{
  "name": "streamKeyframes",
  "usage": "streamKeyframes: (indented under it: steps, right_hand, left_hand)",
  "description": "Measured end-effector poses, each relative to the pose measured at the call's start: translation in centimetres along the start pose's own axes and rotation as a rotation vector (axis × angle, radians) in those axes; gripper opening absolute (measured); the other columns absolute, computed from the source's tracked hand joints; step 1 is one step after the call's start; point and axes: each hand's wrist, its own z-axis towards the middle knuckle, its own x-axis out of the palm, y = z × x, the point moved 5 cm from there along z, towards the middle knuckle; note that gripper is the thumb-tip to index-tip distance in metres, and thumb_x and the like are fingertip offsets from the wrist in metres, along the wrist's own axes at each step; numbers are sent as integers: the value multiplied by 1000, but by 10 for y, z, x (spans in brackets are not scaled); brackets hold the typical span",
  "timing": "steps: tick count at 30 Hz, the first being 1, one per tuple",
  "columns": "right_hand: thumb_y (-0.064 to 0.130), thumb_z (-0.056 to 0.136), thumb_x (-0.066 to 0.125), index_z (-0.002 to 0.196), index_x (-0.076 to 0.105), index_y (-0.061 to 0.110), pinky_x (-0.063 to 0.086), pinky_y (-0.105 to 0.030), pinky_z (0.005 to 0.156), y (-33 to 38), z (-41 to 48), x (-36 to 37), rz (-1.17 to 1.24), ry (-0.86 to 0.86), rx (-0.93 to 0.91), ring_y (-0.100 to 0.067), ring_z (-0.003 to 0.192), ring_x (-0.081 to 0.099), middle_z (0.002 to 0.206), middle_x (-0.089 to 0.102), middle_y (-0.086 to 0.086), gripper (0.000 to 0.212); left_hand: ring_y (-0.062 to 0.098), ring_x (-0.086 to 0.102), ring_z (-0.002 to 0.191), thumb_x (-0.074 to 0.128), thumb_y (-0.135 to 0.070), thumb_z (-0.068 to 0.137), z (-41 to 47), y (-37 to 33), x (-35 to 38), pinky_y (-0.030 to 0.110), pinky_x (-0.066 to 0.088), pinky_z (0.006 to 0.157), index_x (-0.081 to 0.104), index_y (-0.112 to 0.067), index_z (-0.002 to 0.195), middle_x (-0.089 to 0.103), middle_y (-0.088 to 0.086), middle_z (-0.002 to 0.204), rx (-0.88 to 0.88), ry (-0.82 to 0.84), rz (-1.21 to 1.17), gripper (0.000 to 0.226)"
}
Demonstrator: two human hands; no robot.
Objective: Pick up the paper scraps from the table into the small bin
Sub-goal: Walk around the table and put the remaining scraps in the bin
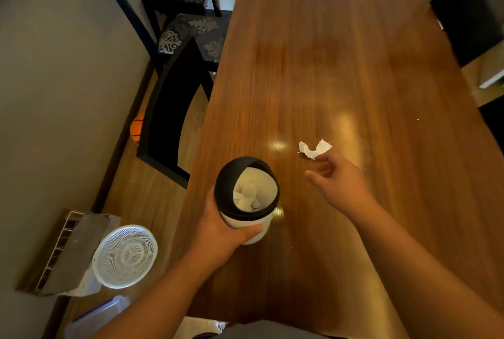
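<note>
Bin [246,199] sits in my left hand [218,229], white scraps [246,195] inside it. My right hand [338,180] is wide, fingers just touching one scrap [315,149] on the worktop [341,52].

A glossy brown wooden surface [341,52] carries one crumpled white paper scrap [313,149] and a tiny white fleck [418,119] farther right.
</note>
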Motion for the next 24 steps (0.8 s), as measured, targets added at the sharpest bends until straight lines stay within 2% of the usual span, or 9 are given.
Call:
streamKeyframes:
  steps: [3, 5, 6, 9, 11, 14, 16, 20, 24]
  right_hand:
    - [43, 79, 79, 134, 53, 22, 47, -29, 67, -40, 51, 6, -83, 42, 181, -16, 93, 59, 124, 64, -3, 64]
    - [44, 76, 81, 138, 49, 19, 43, -27, 60, -54, 78, 13, -107, 46, 235, -19, 92, 58, 131, 61, -6, 73]
    - [44, 75, 82, 139, 48, 18, 46, -28, 62, -59, 90, 16, -117, 41, 248, -22, 95, 60, 133, 59, -8, 77]
    - [51, 71, 81, 139, 47, 15, 54, -42, 88, -64, 118, 27, -150, 1, 288, -33, 116, 58, 136, 53, -12, 84]
    - [59, 71, 76, 139, 46, 16, 53, -45, 93, -61, 128, 34, -164, -12, 296, -34, 122, 53, 137, 49, -12, 86]
    - [59, 76, 72, 133, 50, 14, 53, -43, 88, -54, 136, 40, -237, -23, 248, -34, 117, 55, 133, 49, -12, 76]
    - [47, 82, 72, 128, 53, 12, 50, -39, 82, -49, 139, 43, -292, -16, 208, -35, 111, 57, 129, 50, -13, 61]
    - [21, 90, 65, 116, 60, 5, 53, -41, 82, -43, 141, 46, -365, 36, 137, -34, 104, 58, 120, 55, -16, 31]
    - [18, 91, 58, 105, 66, 8, 51, -40, 78, -42, 133, 43, -539, 28, 62, -32, 94, 64, 103, 66, -12, 19]
  left_hand:
    - [-26, 49, 113, 92, -53, 48, 9, -1, 5, -2, 47, 76, 27, -83, 119, 49, -53, 118, -16, 16, 41, 100]
    - [-25, 49, 114, 94, -50, 49, 16, -2, 9, -1, 47, 77, 30, -76, 122, 49, -51, 119, -30, 23, 45, 100]
    - [-23, 50, 115, 96, -45, 51, 20, -2, 11, 2, 49, 78, 32, -72, 124, 51, -48, 120, -35, 26, 42, 101]
    - [-18, 52, 117, 96, -44, 52, 33, -2, 18, 11, 50, 83, 34, -65, 128, 53, -43, 123, -55, 20, 44, 101]
    - [-21, 51, 115, 93, -52, 48, 40, -5, 22, 6, 49, 80, 31, -71, 125, 51, -46, 121, -61, 18, 62, 100]
    - [-21, 51, 114, 92, -53, 47, 50, -8, 30, 1, 49, 77, 30, -78, 118, 50, -49, 118, -69, 20, 62, 97]
    - [-16, 53, 117, 93, -53, 47, 55, -10, 35, 5, 50, 80, 31, -74, 121, 52, -45, 121, -63, 16, 50, 98]
    - [-12, 54, 119, 93, -53, 47, 63, -9, 41, 14, 51, 86, 33, -73, 122, 54, -39, 124, -60, 19, 53, 98]
    - [-16, 53, 117, 93, -54, 48, 64, -12, 41, 14, 50, 89, 33, -70, 125, 52, -45, 122, -56, 28, 53, 99]
